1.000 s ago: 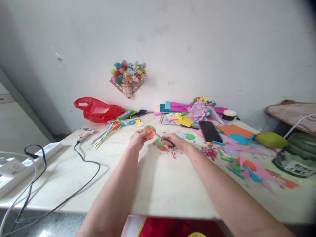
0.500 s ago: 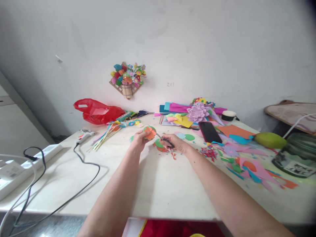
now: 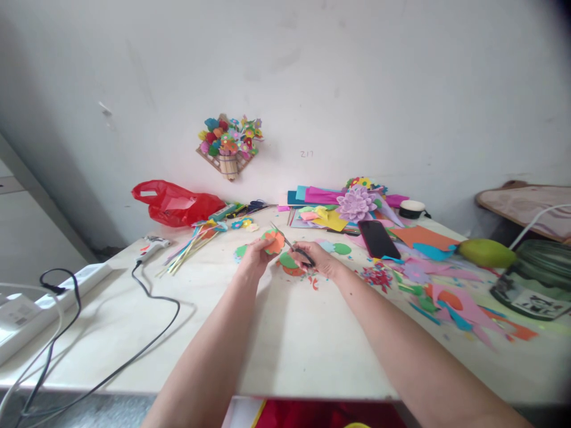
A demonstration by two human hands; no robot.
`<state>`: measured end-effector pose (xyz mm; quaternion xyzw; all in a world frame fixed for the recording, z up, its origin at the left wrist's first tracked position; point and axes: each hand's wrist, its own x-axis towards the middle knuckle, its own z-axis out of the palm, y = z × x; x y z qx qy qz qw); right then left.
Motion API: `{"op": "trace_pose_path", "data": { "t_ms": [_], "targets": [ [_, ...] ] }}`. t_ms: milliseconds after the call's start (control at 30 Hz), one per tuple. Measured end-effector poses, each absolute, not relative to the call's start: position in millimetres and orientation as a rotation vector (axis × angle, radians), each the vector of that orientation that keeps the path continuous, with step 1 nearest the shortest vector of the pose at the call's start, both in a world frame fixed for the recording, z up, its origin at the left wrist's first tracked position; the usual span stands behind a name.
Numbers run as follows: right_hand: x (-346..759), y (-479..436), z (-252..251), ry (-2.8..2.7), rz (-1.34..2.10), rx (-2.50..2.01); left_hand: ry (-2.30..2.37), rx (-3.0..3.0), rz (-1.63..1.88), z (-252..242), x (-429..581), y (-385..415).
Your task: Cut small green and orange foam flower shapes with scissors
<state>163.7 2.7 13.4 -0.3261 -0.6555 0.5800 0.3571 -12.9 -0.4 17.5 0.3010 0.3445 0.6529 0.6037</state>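
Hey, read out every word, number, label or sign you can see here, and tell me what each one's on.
"217", possibly "Z17": on the wall.
Label on the glass jar: too blurred to read.
Print on the white adapter: too small to read.

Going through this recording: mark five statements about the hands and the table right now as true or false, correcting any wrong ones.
1. The right hand holds scissors. True.
2. The left hand grips a red plastic bag. False: it holds an orange scalloped cutout.
3. A smartphone lies on the table, to the right of the scissors. True.
4. The glue gun lies beside the glass jar. False: it lies at the table's left side, the jar at the right.
5. A flower arrangement hangs on the wall. True.
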Motion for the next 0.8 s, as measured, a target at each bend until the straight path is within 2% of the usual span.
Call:
{"op": "trace_pose_path", "data": {
  "t_ms": [367,800],
  "targets": [
    [164,5,12,-1.666,1.501,-0.800,0.822,0.531,1.527,22,-5,-3],
    [167,0,21,-1.666,1.491,-0.823,0.848,0.657,1.574,27,-6,-4]
  ]
}}
